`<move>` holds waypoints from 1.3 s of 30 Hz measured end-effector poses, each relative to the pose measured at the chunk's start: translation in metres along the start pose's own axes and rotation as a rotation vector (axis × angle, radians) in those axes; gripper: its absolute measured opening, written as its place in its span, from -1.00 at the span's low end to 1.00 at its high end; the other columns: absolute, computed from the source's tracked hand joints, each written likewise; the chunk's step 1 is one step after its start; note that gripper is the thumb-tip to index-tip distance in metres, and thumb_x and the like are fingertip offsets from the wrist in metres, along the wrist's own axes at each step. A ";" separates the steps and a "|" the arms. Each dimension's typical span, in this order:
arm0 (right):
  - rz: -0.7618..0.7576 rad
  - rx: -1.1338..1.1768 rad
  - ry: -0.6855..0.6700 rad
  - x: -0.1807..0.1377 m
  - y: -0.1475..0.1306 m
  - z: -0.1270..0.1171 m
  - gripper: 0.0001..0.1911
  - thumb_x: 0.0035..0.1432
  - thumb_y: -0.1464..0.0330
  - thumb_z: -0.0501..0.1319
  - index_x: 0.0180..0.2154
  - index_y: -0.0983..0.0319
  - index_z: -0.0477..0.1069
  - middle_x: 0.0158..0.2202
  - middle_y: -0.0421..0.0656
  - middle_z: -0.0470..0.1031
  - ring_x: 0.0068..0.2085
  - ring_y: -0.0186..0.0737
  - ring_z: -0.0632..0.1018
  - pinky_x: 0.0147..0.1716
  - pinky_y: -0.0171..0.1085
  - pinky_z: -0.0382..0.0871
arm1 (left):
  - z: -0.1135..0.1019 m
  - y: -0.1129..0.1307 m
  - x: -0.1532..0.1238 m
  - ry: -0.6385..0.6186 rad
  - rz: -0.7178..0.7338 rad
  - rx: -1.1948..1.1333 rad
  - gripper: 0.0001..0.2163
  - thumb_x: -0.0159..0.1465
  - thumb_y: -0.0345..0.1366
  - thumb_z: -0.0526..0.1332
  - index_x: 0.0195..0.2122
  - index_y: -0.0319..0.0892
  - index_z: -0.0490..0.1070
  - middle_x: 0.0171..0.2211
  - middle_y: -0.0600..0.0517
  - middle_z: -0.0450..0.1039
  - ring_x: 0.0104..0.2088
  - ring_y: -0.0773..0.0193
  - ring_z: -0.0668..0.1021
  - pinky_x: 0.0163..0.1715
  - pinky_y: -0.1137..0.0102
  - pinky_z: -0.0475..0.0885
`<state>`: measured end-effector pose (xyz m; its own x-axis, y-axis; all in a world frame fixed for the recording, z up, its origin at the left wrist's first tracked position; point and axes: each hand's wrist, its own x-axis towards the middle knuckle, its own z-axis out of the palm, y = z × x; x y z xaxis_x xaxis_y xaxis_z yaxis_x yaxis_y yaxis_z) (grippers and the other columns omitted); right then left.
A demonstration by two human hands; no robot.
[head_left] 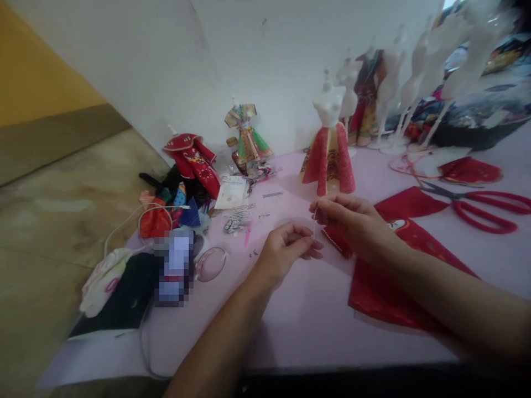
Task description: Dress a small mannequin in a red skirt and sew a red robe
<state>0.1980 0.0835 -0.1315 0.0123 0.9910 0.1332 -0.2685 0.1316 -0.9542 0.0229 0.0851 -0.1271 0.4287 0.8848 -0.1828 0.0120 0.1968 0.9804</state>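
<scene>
Close together above the table, both hands hold a thin string of small pale beads [315,214]. My right hand [359,221] pinches its upper part between thumb and fingertips. Just below and to the left, my left hand [286,246] closes thumb and forefinger on the thin lower end, its other fingers loosely curled. Under my right hand lies a small red cloth piece [341,243] with a line of beads along its edge. A larger red patterned cloth [394,293] lies under my right forearm.
Red-handled scissors [485,207] lie at the right by a red fabric piece [409,203]. Behind stand a dress form in a red and gold skirt [327,160] and several white forms [423,72]. At left are a blurred-out device [176,268], a tape roll [211,264] and small packets [232,192].
</scene>
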 end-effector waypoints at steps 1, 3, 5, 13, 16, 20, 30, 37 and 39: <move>-0.001 0.002 0.000 0.000 0.000 0.000 -0.79 0.16 0.14 0.33 -0.36 0.13 0.58 -0.35 -0.17 0.53 -0.31 -0.25 0.52 -0.29 -0.24 0.42 | 0.000 0.000 0.000 0.003 0.002 0.003 -0.86 0.16 -0.29 0.31 -0.33 -0.20 0.37 -0.42 -0.02 0.61 -0.45 0.28 0.63 -0.37 0.41 0.39; -0.004 0.001 -0.002 0.000 -0.001 0.000 -0.78 0.16 0.13 0.34 -0.36 0.13 0.58 -0.35 -0.17 0.53 -0.31 -0.25 0.51 -0.30 -0.24 0.42 | 0.000 0.000 0.000 0.008 0.005 0.008 -0.87 0.16 -0.30 0.30 -0.34 -0.20 0.37 -0.43 -0.02 0.60 -0.46 0.29 0.62 -0.38 0.42 0.38; -0.003 0.005 -0.008 0.000 -0.001 0.000 -0.78 0.16 0.13 0.33 -0.36 0.14 0.58 -0.36 -0.17 0.52 -0.32 -0.26 0.50 -0.30 -0.24 0.41 | 0.000 0.000 0.001 0.011 0.009 0.013 -0.89 0.16 -0.32 0.28 -0.35 -0.20 0.37 -0.44 -0.01 0.60 -0.47 0.29 0.62 -0.38 0.42 0.38; 0.001 0.098 0.014 0.000 -0.001 0.001 -0.82 0.17 0.20 0.35 -0.39 0.15 0.60 -0.40 -0.20 0.48 -0.37 -0.33 0.45 -0.32 -0.29 0.37 | 0.000 0.001 0.001 0.036 0.017 0.024 -0.90 0.17 -0.31 0.27 -0.37 -0.20 0.37 -0.46 0.00 0.59 -0.50 0.33 0.60 -0.41 0.44 0.36; 0.055 0.210 0.043 0.001 -0.001 0.001 -0.85 0.14 0.24 0.37 -0.41 0.16 0.59 -0.38 -0.20 0.49 -0.36 -0.36 0.45 -0.34 -0.34 0.38 | 0.000 0.001 0.001 0.033 0.042 0.023 -0.90 0.17 -0.31 0.27 -0.37 -0.21 0.37 -0.46 0.01 0.59 -0.49 0.35 0.59 -0.40 0.45 0.36; 0.129 0.355 0.067 0.003 -0.001 0.001 -0.87 0.13 0.28 0.39 -0.41 0.18 0.59 -0.33 -0.21 0.51 -0.36 -0.41 0.46 -0.35 -0.40 0.39 | 0.001 0.000 0.001 0.019 0.080 0.024 -0.89 0.18 -0.31 0.27 -0.37 -0.21 0.37 -0.47 0.03 0.58 -0.48 0.35 0.59 -0.39 0.45 0.37; 0.130 0.441 0.130 0.009 -0.003 -0.005 -0.91 0.14 0.32 0.39 -0.40 0.18 0.60 -0.31 -0.19 0.53 -0.35 -0.36 0.47 -0.37 -0.37 0.46 | 0.000 0.001 0.002 0.033 0.085 0.061 -0.89 0.17 -0.31 0.27 -0.36 -0.21 0.37 -0.48 0.04 0.56 -0.49 0.35 0.59 -0.39 0.44 0.37; 0.129 0.451 0.138 0.012 -0.005 -0.010 -0.91 0.17 0.34 0.36 -0.36 0.21 0.60 -0.36 -0.20 0.51 -0.36 -0.38 0.50 -0.37 -0.41 0.48 | -0.004 0.001 0.003 0.038 0.071 0.060 -0.88 0.15 -0.28 0.27 -0.37 -0.21 0.37 -0.48 0.04 0.57 -0.51 0.35 0.58 -0.40 0.44 0.36; 0.126 0.455 0.150 0.013 -0.006 -0.012 -0.92 0.16 0.35 0.36 -0.33 0.23 0.60 -0.36 -0.20 0.52 -0.36 -0.39 0.51 -0.37 -0.42 0.49 | -0.008 0.003 0.004 0.052 0.080 0.081 -0.88 0.15 -0.28 0.26 -0.36 -0.21 0.38 -0.48 0.04 0.56 -0.51 0.35 0.57 -0.41 0.45 0.36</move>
<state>0.2113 0.0963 -0.1275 0.0821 0.9955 -0.0471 -0.6694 0.0200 -0.7426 0.0168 0.0924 -0.1253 0.3836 0.9174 -0.1057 0.0533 0.0922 0.9943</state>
